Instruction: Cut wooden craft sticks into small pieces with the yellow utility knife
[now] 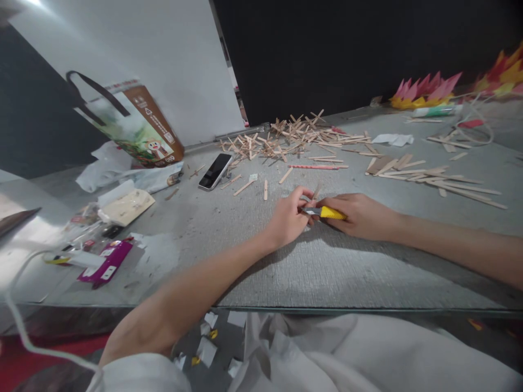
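Observation:
My right hand (pixel 359 215) is closed around a yellow utility knife (pixel 333 213), its blade pointing left toward my other hand. Between the pinched fingers of my left hand (pixel 288 216) is a thin wooden craft stick (pixel 317 190), blurred at its upper end. Blade and stick come close together at the fingertips; whether they touch cannot be made out. Both hands are low over the grey table (pixel 245 256). Just beyond them lie a loose craft stick (pixel 265 190) and a red patterned pencil (pixel 312 167).
A heap of craft sticks (pixel 294 136) lies at the back, with more sticks (pixel 441 177) on the right. Left are a phone (pixel 215 171), a paper bag (pixel 143 125), a purple packet (pixel 107 262) and a white cable (pixel 20 321). Pink and yellow paper spikes (pixel 427 92) stand far right.

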A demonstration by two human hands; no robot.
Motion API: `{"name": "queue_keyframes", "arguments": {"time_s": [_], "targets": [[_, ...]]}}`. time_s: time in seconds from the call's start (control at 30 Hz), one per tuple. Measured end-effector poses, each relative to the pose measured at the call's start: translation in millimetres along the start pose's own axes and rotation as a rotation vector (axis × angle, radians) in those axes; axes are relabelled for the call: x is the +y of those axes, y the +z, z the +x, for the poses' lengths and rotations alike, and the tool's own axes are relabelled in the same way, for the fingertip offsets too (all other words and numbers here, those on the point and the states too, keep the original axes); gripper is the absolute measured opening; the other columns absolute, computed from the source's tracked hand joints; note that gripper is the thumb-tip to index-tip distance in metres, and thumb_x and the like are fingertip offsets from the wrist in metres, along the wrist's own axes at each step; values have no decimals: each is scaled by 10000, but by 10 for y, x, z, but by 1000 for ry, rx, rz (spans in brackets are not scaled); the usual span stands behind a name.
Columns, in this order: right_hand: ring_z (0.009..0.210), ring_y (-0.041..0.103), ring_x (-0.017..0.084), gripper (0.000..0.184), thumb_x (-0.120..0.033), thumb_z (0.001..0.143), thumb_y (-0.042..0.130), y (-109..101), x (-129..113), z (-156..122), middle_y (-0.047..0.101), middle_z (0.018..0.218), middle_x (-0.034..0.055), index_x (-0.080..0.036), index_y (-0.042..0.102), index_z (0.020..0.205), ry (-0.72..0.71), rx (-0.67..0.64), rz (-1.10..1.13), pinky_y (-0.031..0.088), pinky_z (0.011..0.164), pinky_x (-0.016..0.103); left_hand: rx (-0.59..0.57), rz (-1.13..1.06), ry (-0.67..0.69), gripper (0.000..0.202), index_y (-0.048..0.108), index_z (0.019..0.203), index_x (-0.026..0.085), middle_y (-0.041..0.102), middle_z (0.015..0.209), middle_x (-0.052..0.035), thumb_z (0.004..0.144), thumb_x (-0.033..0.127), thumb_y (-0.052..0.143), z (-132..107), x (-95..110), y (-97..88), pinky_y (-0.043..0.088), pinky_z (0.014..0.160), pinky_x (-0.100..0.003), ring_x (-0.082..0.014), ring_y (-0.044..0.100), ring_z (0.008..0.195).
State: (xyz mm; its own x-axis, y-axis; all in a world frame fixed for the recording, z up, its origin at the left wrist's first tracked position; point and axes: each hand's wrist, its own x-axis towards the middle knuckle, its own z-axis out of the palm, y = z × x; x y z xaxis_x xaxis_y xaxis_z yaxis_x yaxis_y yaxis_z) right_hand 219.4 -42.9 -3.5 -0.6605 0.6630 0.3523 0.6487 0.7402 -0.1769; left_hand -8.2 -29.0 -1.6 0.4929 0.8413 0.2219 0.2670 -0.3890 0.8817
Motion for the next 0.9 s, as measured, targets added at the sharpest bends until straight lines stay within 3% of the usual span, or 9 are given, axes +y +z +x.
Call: {"name": "queue_keyframes", "arguments": {"time_s": [0.9], "targets": [[736,682,230,148,-253,1022,528,-27,-10,14,730,842,65,-203,651,1089,-16,-27,23,400,666,314,-14,80,26,92,566,1066,226,774,761,4,1047,315,553,-31,69,-21,526,660,-262,-149,725,640]]}}
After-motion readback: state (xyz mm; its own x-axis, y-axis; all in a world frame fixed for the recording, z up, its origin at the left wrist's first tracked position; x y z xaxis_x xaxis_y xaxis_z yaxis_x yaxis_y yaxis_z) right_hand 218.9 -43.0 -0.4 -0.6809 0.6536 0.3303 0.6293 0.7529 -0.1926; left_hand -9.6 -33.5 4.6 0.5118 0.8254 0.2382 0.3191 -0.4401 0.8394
